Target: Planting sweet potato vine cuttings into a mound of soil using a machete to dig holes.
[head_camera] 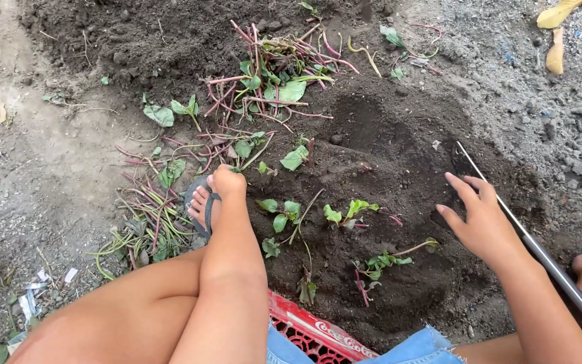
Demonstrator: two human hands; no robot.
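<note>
The red plastic lattice crate (311, 331) shows only a corner at the bottom edge, under the person's blue denim shorts (417, 348); what it holds cannot be told.

The left hand (226, 180) is balled into a fist, its grip closed, though whether it pinches a stem is hidden; it sits just above the person's foot in a dark sandal (199, 204), beside the loose pile of purple-stemmed green cuttings (153, 216). The right hand (481, 219) lies with fingers spread, grip wide and holding nothing, palm down on the dark, moist mound of dug soil (385, 175). Just right of it a long metal blade with a dark handle (540, 253) rests slanted on the ground, touching or nearly touching the hand's edge.

Small green seedlings (348, 212) stand planted in the mound between the two hands, well apart from each other. A second heap of stems and leaves (271, 74) lies at the mound's far edge.

Around the mound is paler, gravelly bare ground (28, 155), with dry yellow leaves (555, 27) at the upper right.
</note>
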